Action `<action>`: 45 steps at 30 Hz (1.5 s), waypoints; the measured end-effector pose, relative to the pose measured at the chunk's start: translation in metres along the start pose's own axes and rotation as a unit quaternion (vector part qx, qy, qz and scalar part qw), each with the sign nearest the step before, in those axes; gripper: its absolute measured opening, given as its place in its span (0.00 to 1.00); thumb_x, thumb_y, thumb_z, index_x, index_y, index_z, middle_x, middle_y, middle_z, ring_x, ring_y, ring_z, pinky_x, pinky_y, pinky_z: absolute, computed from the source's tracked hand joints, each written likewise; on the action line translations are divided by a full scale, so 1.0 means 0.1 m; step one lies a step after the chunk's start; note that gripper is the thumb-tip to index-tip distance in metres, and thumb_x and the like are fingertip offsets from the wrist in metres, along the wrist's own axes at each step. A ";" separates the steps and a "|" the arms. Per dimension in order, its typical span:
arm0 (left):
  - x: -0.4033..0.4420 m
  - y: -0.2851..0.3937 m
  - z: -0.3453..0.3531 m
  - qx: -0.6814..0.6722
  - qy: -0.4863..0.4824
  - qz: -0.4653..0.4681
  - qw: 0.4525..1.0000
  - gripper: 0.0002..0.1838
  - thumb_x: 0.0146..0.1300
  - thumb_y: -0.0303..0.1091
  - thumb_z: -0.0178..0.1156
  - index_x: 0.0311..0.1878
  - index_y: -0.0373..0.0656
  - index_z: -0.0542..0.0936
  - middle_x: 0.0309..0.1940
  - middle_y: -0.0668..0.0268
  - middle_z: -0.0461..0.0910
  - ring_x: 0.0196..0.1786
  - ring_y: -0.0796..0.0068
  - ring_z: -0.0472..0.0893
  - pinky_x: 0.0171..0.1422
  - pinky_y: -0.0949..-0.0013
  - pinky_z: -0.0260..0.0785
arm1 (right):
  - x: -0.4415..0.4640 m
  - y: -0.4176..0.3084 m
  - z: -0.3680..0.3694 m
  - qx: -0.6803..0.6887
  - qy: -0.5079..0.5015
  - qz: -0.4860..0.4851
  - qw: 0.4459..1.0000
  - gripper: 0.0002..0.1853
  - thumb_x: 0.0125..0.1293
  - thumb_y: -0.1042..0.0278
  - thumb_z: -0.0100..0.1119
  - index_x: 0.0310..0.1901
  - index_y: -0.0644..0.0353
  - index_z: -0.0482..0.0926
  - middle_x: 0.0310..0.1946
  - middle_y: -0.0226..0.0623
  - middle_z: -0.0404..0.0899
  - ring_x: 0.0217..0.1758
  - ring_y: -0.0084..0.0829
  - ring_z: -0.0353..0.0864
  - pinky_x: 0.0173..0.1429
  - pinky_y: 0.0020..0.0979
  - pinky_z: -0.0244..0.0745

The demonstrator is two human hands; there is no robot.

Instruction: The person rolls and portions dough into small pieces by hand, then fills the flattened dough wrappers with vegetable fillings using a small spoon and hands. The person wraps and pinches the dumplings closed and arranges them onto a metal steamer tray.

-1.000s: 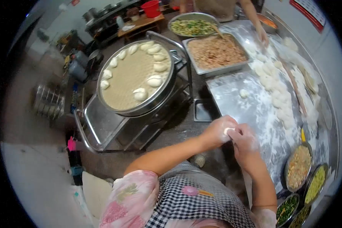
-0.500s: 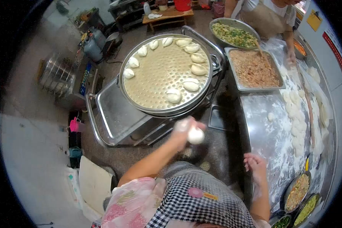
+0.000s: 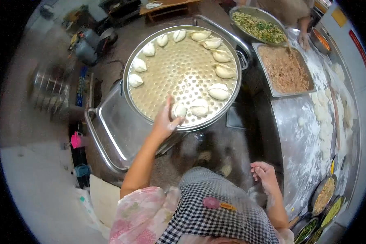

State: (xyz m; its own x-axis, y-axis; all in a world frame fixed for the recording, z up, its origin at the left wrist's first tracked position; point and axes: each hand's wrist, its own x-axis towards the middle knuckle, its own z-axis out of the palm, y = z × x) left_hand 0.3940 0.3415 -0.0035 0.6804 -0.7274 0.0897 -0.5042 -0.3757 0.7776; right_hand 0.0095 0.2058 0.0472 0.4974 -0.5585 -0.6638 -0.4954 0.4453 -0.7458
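My left hand is at the near rim of a round perforated steamer tray. Its thumb and fingers close around a white dumpling resting on the tray's surface. Just right of that one sits another dumpling, and several more line the tray's edge in an arc. Beside the near-left edge of the floured steel table, my right hand hangs in the air, its fingers loosely bent and apart. I see nothing in it.
A metal pan of minced filling and a bowl of chopped vegetables stand at the table's far end. Dough pieces lie by a rolling pin. Another person's hand rests there. A steel cart supports the tray.
My left hand has carried the dumpling forward and left, from in front of the tray onto its near edge. My right hand has shifted slightly left. The camera view has moved too.
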 end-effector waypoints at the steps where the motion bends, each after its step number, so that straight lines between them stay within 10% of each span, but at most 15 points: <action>1: 0.00 -0.03 0.01 0.066 0.025 0.032 0.997 0.33 0.51 0.40 0.66 0.61 0.41 0.71 0.55 0.51 0.71 0.53 0.57 0.75 0.63 0.64 0.65 | -0.01 0.00 0.00 0.011 0.009 0.002 1.000 0.09 0.65 0.71 0.53 0.43 0.66 0.79 0.31 0.31 0.79 0.28 0.18 0.74 0.29 0.20 0.69; 8: 0.17 -0.31 0.01 -0.002 0.027 0.003 1.000 0.13 0.62 0.32 0.57 0.45 0.35 0.81 0.37 0.57 0.79 0.40 0.69 0.78 0.47 0.68 0.70 | -0.04 0.11 0.01 -0.035 0.008 -0.047 0.998 0.13 0.64 0.68 0.53 0.47 0.64 0.78 0.34 0.34 0.81 0.31 0.24 0.76 0.34 0.26 0.73; 15: 0.22 0.00 -0.09 0.161 0.045 -0.054 0.984 0.26 0.57 0.37 0.63 0.57 0.37 0.72 0.31 0.63 0.73 0.34 0.70 0.73 0.41 0.71 0.67 | -0.30 0.52 -0.42 0.030 0.053 -0.017 0.998 0.14 0.64 0.67 0.51 0.48 0.62 0.79 0.35 0.31 0.80 0.32 0.21 0.75 0.32 0.24 0.71; 18: 0.38 0.58 0.30 0.182 0.146 0.221 0.947 0.29 0.57 0.37 0.63 0.60 0.37 0.69 0.38 0.60 0.73 0.41 0.67 0.73 0.44 0.68 0.66 | -0.55 0.70 -0.79 0.044 0.095 -0.047 0.993 0.14 0.65 0.67 0.50 0.48 0.62 0.79 0.34 0.31 0.79 0.33 0.20 0.75 0.32 0.23 0.71; 23: 0.17 2.48 2.40 -0.193 -0.260 0.184 0.928 0.26 0.54 0.24 0.63 0.57 0.36 0.67 0.46 0.60 0.72 0.48 0.70 0.73 0.52 0.68 0.68 | -0.97 1.15 -1.40 0.109 0.180 -0.041 0.977 0.15 0.65 0.65 0.49 0.47 0.64 0.79 0.35 0.35 0.81 0.31 0.23 0.76 0.33 0.25 0.72; 26: -0.31 3.33 3.88 -0.187 -0.404 0.208 0.871 0.29 0.53 0.44 0.66 0.50 0.35 0.69 0.46 0.58 0.70 0.48 0.65 0.70 0.49 0.59 0.69 | -1.28 1.44 -1.68 0.169 0.233 -0.014 0.958 0.15 0.66 0.65 0.49 0.48 0.64 0.78 0.35 0.35 0.80 0.31 0.23 0.76 0.35 0.24 0.72; 35: -0.89 4.46 6.04 0.027 -0.282 0.430 0.857 0.21 0.49 0.38 0.64 0.45 0.38 0.74 0.41 0.52 0.73 0.46 0.53 0.72 0.51 0.59 0.66 | -1.82 2.29 -2.29 0.281 0.305 0.010 0.910 0.15 0.67 0.66 0.49 0.49 0.65 0.77 0.34 0.33 0.79 0.31 0.22 0.74 0.37 0.25 0.71; 45: -0.79 3.21 4.48 0.056 -0.402 0.518 0.753 0.25 0.51 0.34 0.66 0.53 0.41 0.72 0.58 0.47 0.67 0.63 0.44 0.64 0.63 0.52 0.61 | -1.47 2.22 -3.07 0.243 0.241 -0.036 0.939 0.13 0.63 0.71 0.52 0.46 0.68 0.78 0.31 0.34 0.79 0.30 0.24 0.75 0.37 0.27 0.71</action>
State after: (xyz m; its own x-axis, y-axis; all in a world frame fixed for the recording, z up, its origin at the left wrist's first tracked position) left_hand -0.0594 0.0212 -0.0398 -0.6286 -0.7587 0.1709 -0.6146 0.6193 0.4887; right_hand -0.3920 0.1719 -0.0035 0.0790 -0.7991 -0.5961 -0.0313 0.5956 -0.8026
